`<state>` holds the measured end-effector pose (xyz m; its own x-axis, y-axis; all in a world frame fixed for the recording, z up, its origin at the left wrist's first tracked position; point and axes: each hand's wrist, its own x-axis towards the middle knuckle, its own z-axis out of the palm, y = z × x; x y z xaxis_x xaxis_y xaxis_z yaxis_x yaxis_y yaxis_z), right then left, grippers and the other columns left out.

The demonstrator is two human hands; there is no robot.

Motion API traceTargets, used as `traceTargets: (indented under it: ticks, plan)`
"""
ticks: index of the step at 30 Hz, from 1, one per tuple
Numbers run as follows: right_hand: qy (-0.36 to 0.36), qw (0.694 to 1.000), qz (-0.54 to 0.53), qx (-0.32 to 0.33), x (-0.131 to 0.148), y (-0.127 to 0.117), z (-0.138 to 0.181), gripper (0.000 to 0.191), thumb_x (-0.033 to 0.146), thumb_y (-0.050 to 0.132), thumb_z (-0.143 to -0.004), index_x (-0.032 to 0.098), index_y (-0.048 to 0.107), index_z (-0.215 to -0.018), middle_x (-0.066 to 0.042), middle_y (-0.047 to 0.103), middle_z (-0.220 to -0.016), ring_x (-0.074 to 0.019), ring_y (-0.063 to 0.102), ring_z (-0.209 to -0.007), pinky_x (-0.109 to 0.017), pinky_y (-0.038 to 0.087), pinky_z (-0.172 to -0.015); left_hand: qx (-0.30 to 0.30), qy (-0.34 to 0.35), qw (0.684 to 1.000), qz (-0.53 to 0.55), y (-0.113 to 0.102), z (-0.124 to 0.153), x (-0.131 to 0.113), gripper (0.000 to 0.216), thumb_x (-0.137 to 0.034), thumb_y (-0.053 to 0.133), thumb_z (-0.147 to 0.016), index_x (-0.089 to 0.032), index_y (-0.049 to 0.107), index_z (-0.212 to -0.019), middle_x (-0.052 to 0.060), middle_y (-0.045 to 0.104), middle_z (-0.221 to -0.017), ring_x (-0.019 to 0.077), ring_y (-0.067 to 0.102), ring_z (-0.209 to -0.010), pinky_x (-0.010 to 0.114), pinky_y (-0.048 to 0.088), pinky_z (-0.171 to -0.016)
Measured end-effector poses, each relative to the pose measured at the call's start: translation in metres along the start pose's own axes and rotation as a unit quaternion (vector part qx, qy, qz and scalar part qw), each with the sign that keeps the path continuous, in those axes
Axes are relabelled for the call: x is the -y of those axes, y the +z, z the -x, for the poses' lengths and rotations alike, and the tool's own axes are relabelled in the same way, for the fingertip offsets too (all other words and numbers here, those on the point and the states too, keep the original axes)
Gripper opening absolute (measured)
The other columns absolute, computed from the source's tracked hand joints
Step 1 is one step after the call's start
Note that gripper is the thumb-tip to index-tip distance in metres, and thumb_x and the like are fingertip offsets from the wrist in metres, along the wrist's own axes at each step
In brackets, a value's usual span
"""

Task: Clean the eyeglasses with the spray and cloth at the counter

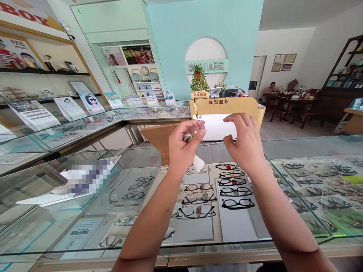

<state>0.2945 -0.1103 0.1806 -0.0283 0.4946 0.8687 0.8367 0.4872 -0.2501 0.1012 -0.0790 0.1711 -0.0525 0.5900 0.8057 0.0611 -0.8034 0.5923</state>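
My left hand (184, 145) is raised over the glass counter, with thumb and forefinger pinched on a pair of thin metal-framed eyeglasses (196, 107). Their slim wire parts are hard to make out against the white panel behind. A piece of white cloth (199, 163) shows below that palm. To the right, at about the same height, my right hand (245, 139) has its thumb and forefinger apart, with nothing visible between them. Under both hands, black-framed glasses (238, 203) lie in rows inside the glass display counter (170, 251).
A folded printed leaflet (53, 197) lies on the counter at left. Beyond are a brown chair back (157, 136) and a wooden cashier desk (249, 107) with a plant (198, 81). More glass cases with upright cards (69, 108) run along the left. A person (271, 88) sits far right.
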Motion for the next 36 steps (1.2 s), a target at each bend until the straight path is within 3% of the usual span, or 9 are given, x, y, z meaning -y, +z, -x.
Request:
traceTargets:
  ticks: [5, 10, 16, 19, 22, 24, 27, 32, 36]
  plan:
    - [0.005, 0.99, -0.143, 0.0, 0.003, -0.003, -0.001, 0.024, 0.018, 0.065, -0.097, 0.025, 0.075, -0.118, -0.011, 0.076, -0.125, -0.0341, 0.066, -0.121, -0.057, 0.053, -0.106, 0.039, 0.033, 0.999, -0.015, -0.002, 0.0, 0.0, 0.028, -0.045, 0.087, -0.093, -0.025, 0.076, -0.108, 0.006, 0.082, -0.119, 0.0204, 0.081, -0.106, 0.031, 0.065, -0.084]
    - [0.031, 0.924, -0.377, 0.049, 0.017, 0.001, 0.001, 0.015, 0.032, 0.074, -0.101, 0.03, 0.084, -0.112, -0.006, 0.081, -0.117, -0.0248, 0.075, -0.114, -0.048, 0.058, -0.105, 0.074, 0.086, 0.993, -0.031, -0.001, 0.004, -0.003, 0.039, -0.044, 0.09, -0.09, -0.025, 0.068, -0.116, 0.007, 0.074, -0.131, 0.0202, 0.08, -0.108, 0.038, 0.067, -0.099]
    - [0.069, 0.871, -0.485, 0.048, 0.025, 0.011, 0.004, 0.014, 0.031, 0.076, -0.1, 0.034, 0.09, -0.099, -0.002, 0.085, -0.107, -0.0227, 0.077, -0.107, -0.046, 0.059, -0.101, 0.107, 0.107, 0.985, -0.082, -0.005, 0.01, -0.016, 0.052, -0.044, 0.093, -0.086, -0.027, 0.06, -0.123, 0.009, 0.068, -0.142, 0.0231, 0.074, -0.123, 0.041, 0.064, -0.104]
    - [0.078, 0.872, -0.483, 0.024, 0.02, 0.007, 0.002, 0.011, 0.033, 0.079, -0.1, 0.034, 0.09, -0.099, -0.001, 0.086, -0.105, -0.022, 0.077, -0.104, -0.045, 0.06, -0.099, 0.086, 0.077, 0.985, -0.125, -0.016, 0.008, -0.029, 0.047, -0.046, 0.092, -0.086, -0.026, 0.065, -0.118, 0.007, 0.069, -0.138, 0.0185, 0.075, -0.106, 0.034, 0.062, -0.092]
    - [0.092, 0.88, -0.466, 0.003, 0.012, 0.002, 0.0, 0.009, 0.036, 0.081, -0.099, 0.033, 0.089, -0.097, 0.0, 0.086, -0.103, -0.0205, 0.076, -0.1, -0.042, 0.061, -0.093, -0.004, 0.019, 0.981, -0.195, -0.037, 0.006, -0.035, 0.025, -0.046, 0.078, -0.098, -0.024, 0.067, -0.102, 0.002, 0.074, -0.102, 0.0136, 0.065, -0.08, 0.028, 0.051, -0.069]
    - [0.085, 0.882, -0.464, -0.008, 0.009, 0.0, -0.001, 0.01, 0.035, 0.08, -0.099, 0.033, 0.088, -0.095, 0.001, 0.086, -0.103, -0.02, 0.076, -0.102, -0.041, 0.061, -0.094, -0.034, -0.023, 0.968, -0.249, -0.057, 0.007, -0.029, 0.021, -0.043, 0.071, -0.102, -0.023, 0.066, -0.096, 0.001, 0.072, -0.089, 0.0136, 0.059, -0.073, 0.029, 0.045, -0.066]
    - [0.066, 0.89, -0.451, -0.02, 0.01, -0.001, -0.001, 0.011, 0.035, 0.079, -0.1, 0.032, 0.088, -0.094, 0.001, 0.086, -0.101, -0.0205, 0.077, -0.103, -0.042, 0.06, -0.095, 0.021, -0.134, 0.927, -0.35, -0.09, 0.015, -0.005, 0.021, -0.044, 0.065, -0.102, -0.024, 0.066, -0.096, 0.001, 0.072, -0.089, 0.0156, 0.059, -0.071, 0.031, 0.044, -0.067]
    - [0.045, 0.905, -0.423, -0.019, 0.016, -0.004, 0.001, 0.013, 0.036, 0.076, -0.102, 0.032, 0.087, -0.097, -0.001, 0.084, -0.1, -0.0221, 0.076, -0.102, -0.044, 0.06, -0.093, 0.181, -0.362, 0.768, -0.497, -0.135, 0.045, 0.057, 0.035, -0.056, 0.057, -0.103, -0.025, 0.069, -0.112, 0.008, 0.078, -0.106, 0.0251, 0.071, -0.089, 0.035, 0.047, -0.075]
    - [0.041, 0.91, -0.413, -0.007, 0.019, -0.007, 0.002, 0.014, 0.034, 0.075, -0.102, 0.03, 0.087, -0.097, -0.001, 0.084, -0.098, -0.0221, 0.075, -0.101, -0.043, 0.058, -0.092, 0.221, -0.405, 0.726, -0.51, -0.147, 0.069, 0.099, 0.055, -0.069, 0.067, -0.092, -0.021, 0.069, -0.119, 0.014, 0.079, -0.117, 0.0325, 0.075, -0.101, 0.038, 0.054, -0.081]
